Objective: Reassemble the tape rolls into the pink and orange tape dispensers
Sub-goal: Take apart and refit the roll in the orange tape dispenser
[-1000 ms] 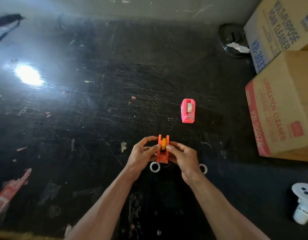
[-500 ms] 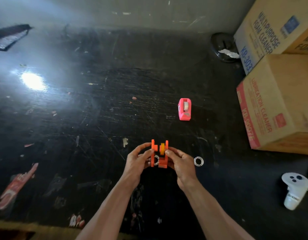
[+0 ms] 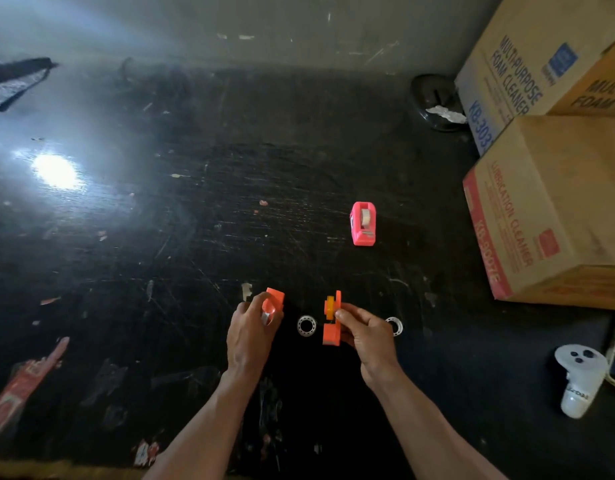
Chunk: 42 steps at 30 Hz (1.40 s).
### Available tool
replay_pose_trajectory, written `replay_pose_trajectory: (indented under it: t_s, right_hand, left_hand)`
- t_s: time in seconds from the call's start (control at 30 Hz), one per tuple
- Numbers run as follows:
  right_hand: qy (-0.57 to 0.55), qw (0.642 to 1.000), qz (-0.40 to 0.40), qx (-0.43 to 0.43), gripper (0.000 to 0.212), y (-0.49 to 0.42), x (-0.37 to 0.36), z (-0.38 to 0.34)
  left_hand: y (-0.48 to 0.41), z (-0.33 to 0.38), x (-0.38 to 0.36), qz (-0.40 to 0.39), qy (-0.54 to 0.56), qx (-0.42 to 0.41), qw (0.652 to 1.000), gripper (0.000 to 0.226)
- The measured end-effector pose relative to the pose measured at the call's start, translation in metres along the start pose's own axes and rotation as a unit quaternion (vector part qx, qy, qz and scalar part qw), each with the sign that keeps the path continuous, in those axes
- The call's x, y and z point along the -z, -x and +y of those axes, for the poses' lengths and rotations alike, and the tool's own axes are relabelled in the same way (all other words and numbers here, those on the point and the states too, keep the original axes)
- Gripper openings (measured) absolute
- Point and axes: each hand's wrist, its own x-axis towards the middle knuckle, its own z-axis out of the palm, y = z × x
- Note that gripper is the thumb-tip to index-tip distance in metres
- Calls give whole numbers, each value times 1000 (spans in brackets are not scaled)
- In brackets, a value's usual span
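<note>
The left hand (image 3: 252, 336) is gripping one orange dispenser half (image 3: 275, 299); the right hand (image 3: 366, 332) is pinching the other orange half (image 3: 332, 322), which is carrying a yellow hub (image 3: 330, 305). Two clear tape rolls (image 3: 306, 326) are lying on the black table (image 3: 160, 237), one between the hands. At one o'clock, well apart, the pink dispenser (image 3: 363, 228) is sitting assembled.

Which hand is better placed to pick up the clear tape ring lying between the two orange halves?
Left, probably. The left hand sits nearest the ring; both hands already hold orange halves, so either needs a spare finger.
</note>
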Motion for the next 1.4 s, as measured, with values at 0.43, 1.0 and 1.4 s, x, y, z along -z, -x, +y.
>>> replay_pose_trajectory:
  t_s: [0.43, 1.0, 1.4]
  right_hand:
    - [-4, 1000, -9, 18, 26, 7, -1, 2]
    - [-25, 997, -68, 25, 21, 20, 6, -8]
    - [-15, 1000, 1, 6, 17, 2, 16, -1]
  left_hand:
    - [22, 42, 2, -51, 194, 19, 979, 51]
    - [18, 62, 0, -232, 440, 94, 862, 34]
    - [-24, 38, -10, -43, 3, -89, 995, 45]
